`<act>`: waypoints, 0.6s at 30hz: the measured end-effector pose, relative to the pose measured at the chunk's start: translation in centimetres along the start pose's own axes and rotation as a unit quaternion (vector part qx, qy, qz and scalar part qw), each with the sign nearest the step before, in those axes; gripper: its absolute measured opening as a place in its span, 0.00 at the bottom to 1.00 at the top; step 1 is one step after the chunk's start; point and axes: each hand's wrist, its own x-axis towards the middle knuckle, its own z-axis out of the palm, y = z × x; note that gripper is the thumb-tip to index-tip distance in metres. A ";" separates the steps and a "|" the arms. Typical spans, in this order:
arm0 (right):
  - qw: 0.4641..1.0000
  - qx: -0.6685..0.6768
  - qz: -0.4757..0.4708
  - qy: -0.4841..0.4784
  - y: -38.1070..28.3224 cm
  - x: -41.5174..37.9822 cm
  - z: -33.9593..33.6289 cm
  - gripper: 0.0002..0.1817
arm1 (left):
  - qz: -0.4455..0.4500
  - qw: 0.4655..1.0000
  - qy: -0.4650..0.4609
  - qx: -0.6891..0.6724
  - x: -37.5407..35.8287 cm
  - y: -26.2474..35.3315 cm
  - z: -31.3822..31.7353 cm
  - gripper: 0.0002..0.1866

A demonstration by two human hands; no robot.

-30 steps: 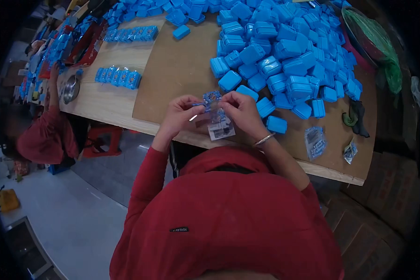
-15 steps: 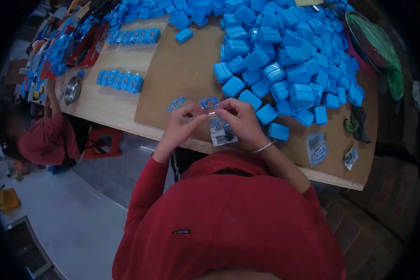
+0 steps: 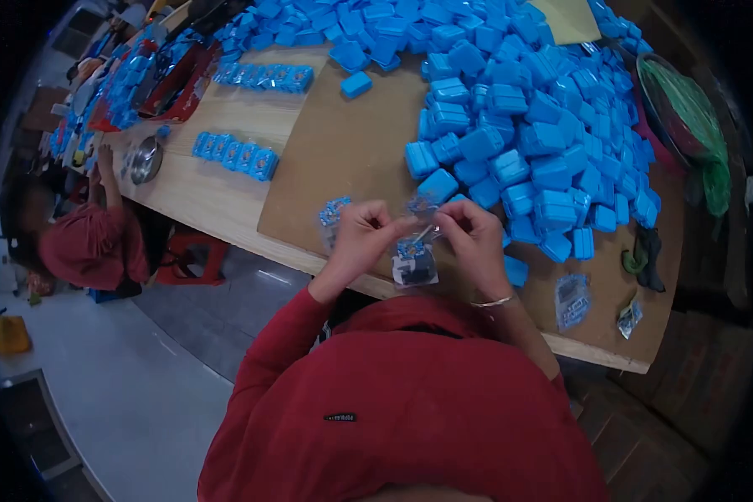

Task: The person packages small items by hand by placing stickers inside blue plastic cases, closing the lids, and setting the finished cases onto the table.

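Above the near edge of the board, my left hand [image 3: 364,244] is closed in a pinch. What its fingertips hold, if anything, is too small to make out. Facing it, my right hand [image 3: 475,241] pinches a thin pale strip [image 3: 425,233] between thumb and finger. Just below the fingertips lies a clear packet [image 3: 416,269] with blue print and dark contents. A blue-printed packet [image 3: 422,203] shows behind the fingers, and another printed packet [image 3: 333,211] sits beside my left hand, partly covered by it.
A large heap of blue plastic boxes [image 3: 552,142] covers the board's far right. Wrapped blue packs stand in two rows [image 3: 234,156] on the left. More packets [image 3: 572,299] lie at right. A person in red [image 3: 92,243] sits at the table's left side.
The view has shifted, so the table appears lower and further right. My hands have moved slightly apart, and the pale strip now sits by my right fingertips, tilted.
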 end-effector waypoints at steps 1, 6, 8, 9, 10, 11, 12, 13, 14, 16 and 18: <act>1.000 0.022 0.020 0.000 -0.2 0.1 -0.1 0.03 | -0.015 0.998 -0.023 -0.057 0.2 0.0 -0.2 0.20; 1.000 0.016 -0.020 -0.010 -0.9 0.4 -1.0 0.03 | -0.090 0.976 -0.118 -0.162 1.7 -1.2 -1.5 0.15; 0.999 0.038 -0.010 -0.020 -0.8 0.5 -1.8 0.03 | -0.101 0.965 -0.163 -0.181 2.5 -1.3 -2.1 0.10; 0.995 0.084 0.039 -0.027 -1.0 0.4 -2.2 0.04 | -0.099 0.955 -0.190 -0.204 3.0 -0.1 -2.4 0.07; 0.987 0.129 0.087 -0.033 -1.2 0.5 -2.6 0.04 | -0.097 0.944 -0.218 -0.227 3.6 0.5 -2.6 0.06; 0.983 0.146 0.108 -0.023 -1.4 0.6 -3.0 0.04 | -0.043 0.971 -0.169 -0.162 4.7 0.2 -2.5 0.08; 0.978 0.163 0.130 -0.014 -1.5 0.7 -3.3 0.05 | 0.011 0.988 -0.118 -0.096 6.2 -0.4 -2.2 0.13; 0.972 0.180 0.153 -0.007 -1.4 0.7 -3.5 0.05 | 0.064 0.995 -0.065 -0.029 7.5 -1.3 -1.8 0.17; 0.972 0.183 0.147 -0.009 -1.1 0.7 -3.8 0.06 | 0.107 0.992 -0.063 0.010 8.8 -2.6 -1.3 0.19; 0.973 0.188 0.133 -0.012 -0.4 0.9 -4.3 0.08 | 0.196 0.975 -0.061 0.085 10.9 -4.6 -0.1 0.23; 0.973 0.184 0.134 -0.027 -0.7 0.8 -4.4 0.07 | 0.179 0.976 -0.058 0.108 10.8 -4.9 0.9 0.21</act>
